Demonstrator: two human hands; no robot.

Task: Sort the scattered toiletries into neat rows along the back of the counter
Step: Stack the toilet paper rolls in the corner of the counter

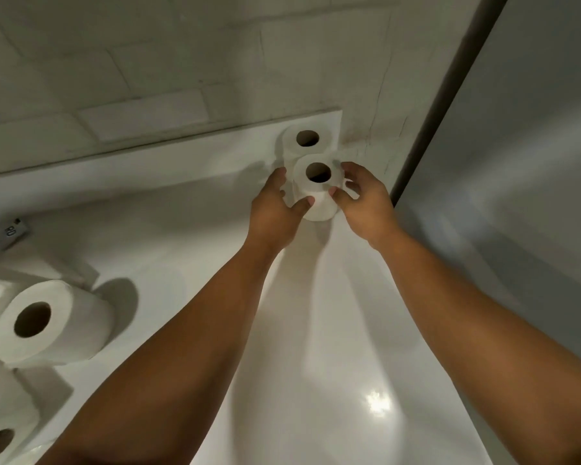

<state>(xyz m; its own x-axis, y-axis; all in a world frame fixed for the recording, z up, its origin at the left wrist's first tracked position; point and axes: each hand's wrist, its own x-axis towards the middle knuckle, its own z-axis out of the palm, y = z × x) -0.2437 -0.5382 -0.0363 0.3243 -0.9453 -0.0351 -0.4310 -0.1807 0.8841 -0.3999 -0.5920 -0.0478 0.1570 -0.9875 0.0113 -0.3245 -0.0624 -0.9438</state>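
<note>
Curled fingers of left hand and right hand clasping an upright toilet roll from both sides, touching a second roll behind it (back right corner of the white worktop), another roll on its side far left.

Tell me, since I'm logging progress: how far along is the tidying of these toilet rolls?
Done: the first roll stands in the back corner of the counter. In hand: the left hand and right hand hold a second roll just in front of it. Left: a third roll and a fourth roll sit unsorted at the left.
</note>
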